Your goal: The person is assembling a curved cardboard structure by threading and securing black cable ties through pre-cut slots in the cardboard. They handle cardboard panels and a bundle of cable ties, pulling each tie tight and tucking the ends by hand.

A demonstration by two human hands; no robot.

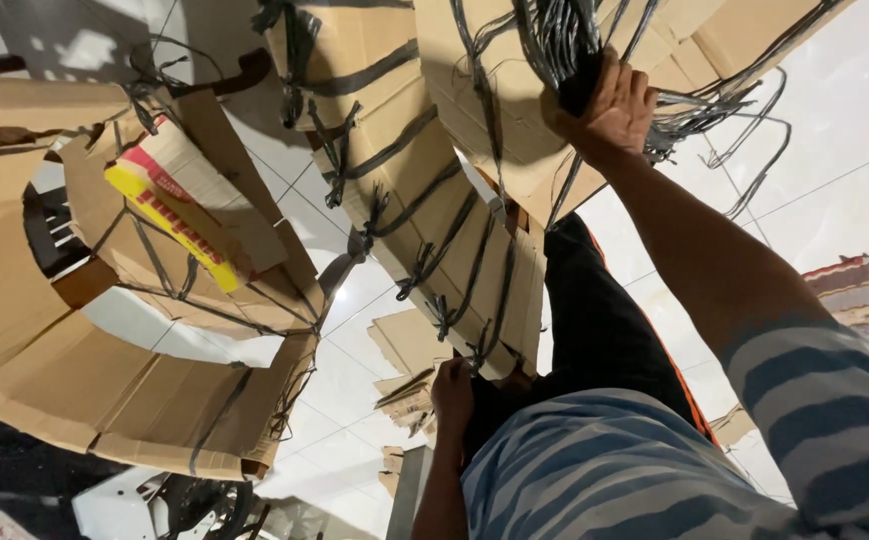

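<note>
The head camera looked down along the person's body, and the view appeared rotated. The right hand (615, 105) was raised to the top of the frame, its fingers closed around a thick bunch of dark plastic straps (560, 45) that lay against a stack of flattened cardboard (515, 130). Loose ends of these straps fanned out to the right of the hand over the white tiled floor (835, 150). The left hand (452, 395) was positioned lower in the frame, at the near end of a long bundle of flattened cardboard (425, 190). This bundle was bound crosswise by several dark straps knotted at intervals along one edge. The left fingers pressed against the lowest knot (475, 355) at the bundle's end; whether they pinched the strap or only touched it could not be determined, as the fingertips were hidden. The bundle ran diagonally from the upper centre down to the left hand, beside the person's dark trouser leg (605, 320). The person wore a blue-and-white striped shirt (595, 470). To the left lay further strapped cardboard sheets (135, 390), one carrying a red-and-yellow printed carton panel (170, 205). Smaller cardboard scraps (405, 345) rested on the floor between the bundles.
</note>
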